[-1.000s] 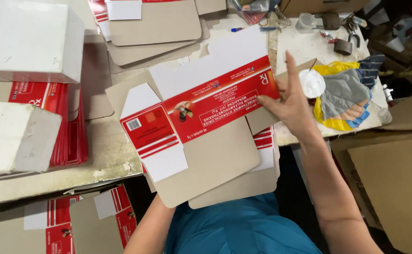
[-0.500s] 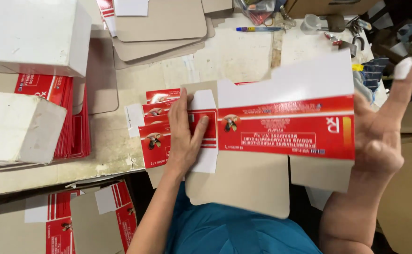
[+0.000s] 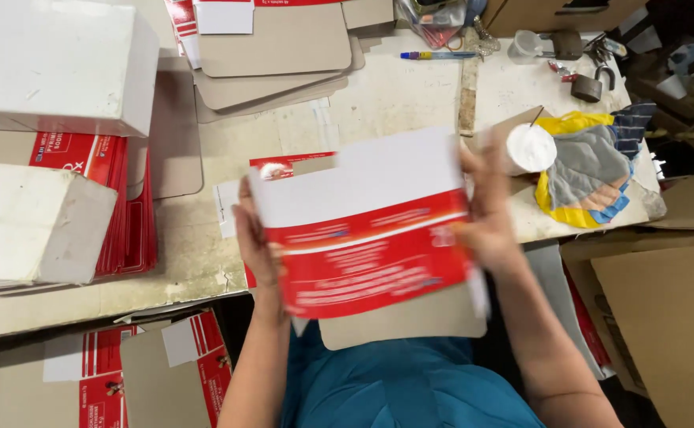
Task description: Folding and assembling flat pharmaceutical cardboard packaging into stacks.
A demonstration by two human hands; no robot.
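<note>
Since half a second ago the left hand (image 3: 253,238) has left the flat stack on the worktable (image 3: 394,95) and now grips the left edge of the red-and-white carton blank (image 3: 367,230), fingers curled behind it. Opposite, the right hand (image 3: 486,214) clasps the right edge, thumb in front. Both hold the blank tilted above the table's near edge, with a white tape roll (image 3: 531,148) just beside it.

Carton blank (image 3: 363,230) – red with white band; gloves (image 3: 585,170) – grey, yellow, blue.
</note>
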